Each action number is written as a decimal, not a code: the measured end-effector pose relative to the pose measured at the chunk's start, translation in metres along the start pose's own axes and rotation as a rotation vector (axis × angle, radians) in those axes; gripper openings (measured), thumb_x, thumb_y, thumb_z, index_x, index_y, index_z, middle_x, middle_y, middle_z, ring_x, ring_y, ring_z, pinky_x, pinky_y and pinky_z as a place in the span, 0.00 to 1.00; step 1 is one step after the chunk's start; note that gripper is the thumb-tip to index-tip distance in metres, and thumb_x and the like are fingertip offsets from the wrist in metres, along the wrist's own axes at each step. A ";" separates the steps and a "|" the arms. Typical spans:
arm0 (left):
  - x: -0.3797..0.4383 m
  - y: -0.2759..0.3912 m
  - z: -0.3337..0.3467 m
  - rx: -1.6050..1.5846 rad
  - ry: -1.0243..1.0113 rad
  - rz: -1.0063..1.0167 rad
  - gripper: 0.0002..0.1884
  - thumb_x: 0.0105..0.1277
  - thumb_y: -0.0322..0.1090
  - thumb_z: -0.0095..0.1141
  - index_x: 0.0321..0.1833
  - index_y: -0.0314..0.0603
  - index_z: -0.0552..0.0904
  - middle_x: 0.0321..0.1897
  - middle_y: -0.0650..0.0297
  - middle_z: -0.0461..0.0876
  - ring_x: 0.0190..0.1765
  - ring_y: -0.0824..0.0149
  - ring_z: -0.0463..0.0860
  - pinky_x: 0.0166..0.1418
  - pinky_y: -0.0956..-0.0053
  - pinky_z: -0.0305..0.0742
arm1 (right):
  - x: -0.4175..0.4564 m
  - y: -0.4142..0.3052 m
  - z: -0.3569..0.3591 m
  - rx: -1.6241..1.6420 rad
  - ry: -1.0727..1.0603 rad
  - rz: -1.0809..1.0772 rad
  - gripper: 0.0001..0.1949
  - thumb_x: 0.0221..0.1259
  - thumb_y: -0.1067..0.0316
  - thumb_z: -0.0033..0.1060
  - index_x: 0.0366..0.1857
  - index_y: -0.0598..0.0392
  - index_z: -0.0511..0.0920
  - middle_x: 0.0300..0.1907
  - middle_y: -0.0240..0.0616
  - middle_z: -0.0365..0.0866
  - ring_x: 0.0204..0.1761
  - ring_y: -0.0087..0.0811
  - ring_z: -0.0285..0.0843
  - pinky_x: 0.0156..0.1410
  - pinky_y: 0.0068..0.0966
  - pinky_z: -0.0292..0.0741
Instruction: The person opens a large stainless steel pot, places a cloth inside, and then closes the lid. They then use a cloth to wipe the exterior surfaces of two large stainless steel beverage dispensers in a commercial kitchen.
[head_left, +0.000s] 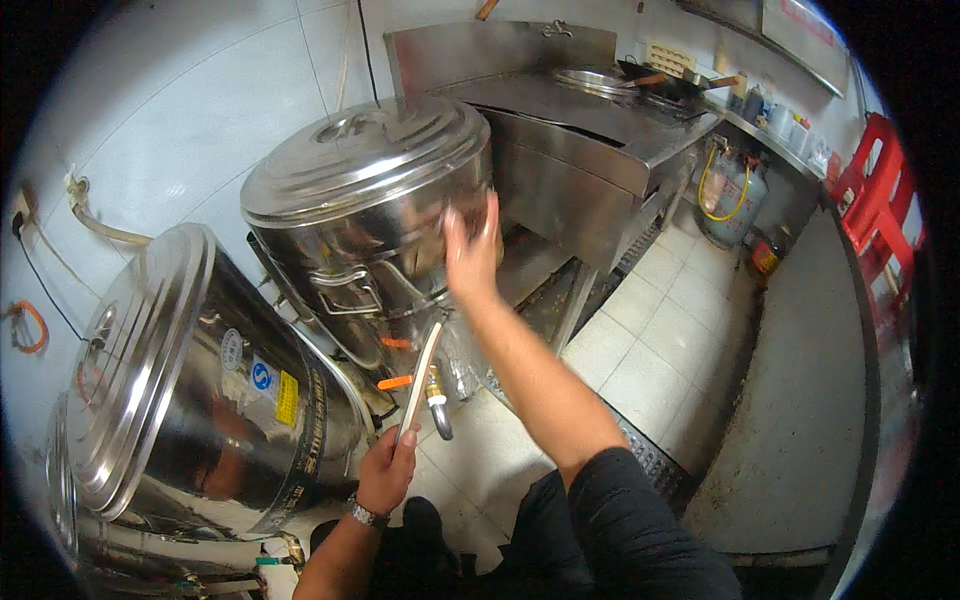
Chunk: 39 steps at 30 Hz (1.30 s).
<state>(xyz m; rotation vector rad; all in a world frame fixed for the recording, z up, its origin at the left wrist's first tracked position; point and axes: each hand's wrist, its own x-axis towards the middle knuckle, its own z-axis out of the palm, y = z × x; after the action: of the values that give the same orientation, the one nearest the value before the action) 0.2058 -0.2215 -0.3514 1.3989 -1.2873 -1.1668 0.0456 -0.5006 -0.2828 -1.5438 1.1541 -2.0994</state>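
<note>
My left hand, with a metal watch at the wrist, grips a pale hose. Water seems to spray from the hose's upper end, beside the lower wall of a large lidded stainless-steel pot. My right hand is raised against or just in front of that pot's side, wet-looking, thumb apart from the fingers, holding nothing. Below the pot, an orange-handled valve and a short metal spout stick out near the hose.
A second lidded steel barrel with stickers stands at the left. Behind at the right is a steel stove with a wok. A gas cylinder stands on the tiled floor, near a counter and red plastic stools.
</note>
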 end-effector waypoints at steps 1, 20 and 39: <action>-0.001 -0.002 -0.001 -0.021 0.001 -0.014 0.19 0.79 0.46 0.50 0.57 0.36 0.80 0.20 0.75 0.69 0.22 0.82 0.67 0.26 0.81 0.62 | -0.036 0.008 -0.003 -0.095 -0.024 -0.008 0.39 0.72 0.55 0.59 0.77 0.65 0.50 0.73 0.59 0.60 0.74 0.51 0.61 0.78 0.41 0.58; -0.011 -0.023 0.001 -0.072 -0.012 -0.137 0.16 0.80 0.43 0.49 0.57 0.39 0.81 0.21 0.76 0.69 0.22 0.81 0.65 0.26 0.82 0.59 | -0.053 0.175 -0.049 0.801 0.141 0.947 0.32 0.70 0.54 0.65 0.72 0.50 0.62 0.66 0.39 0.71 0.66 0.41 0.69 0.70 0.42 0.68; -0.013 -0.020 -0.026 0.038 0.036 -0.089 0.18 0.79 0.49 0.49 0.42 0.40 0.80 0.19 0.71 0.72 0.24 0.77 0.70 0.29 0.75 0.67 | -0.040 -0.057 0.054 -0.103 0.154 0.000 0.40 0.77 0.50 0.49 0.77 0.70 0.45 0.78 0.63 0.41 0.81 0.54 0.42 0.83 0.44 0.44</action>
<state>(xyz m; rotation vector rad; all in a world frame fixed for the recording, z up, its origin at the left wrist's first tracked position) 0.2349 -0.2070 -0.3661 1.5120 -1.2390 -1.1762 0.1220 -0.4615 -0.2613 -1.4455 1.3333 -2.2246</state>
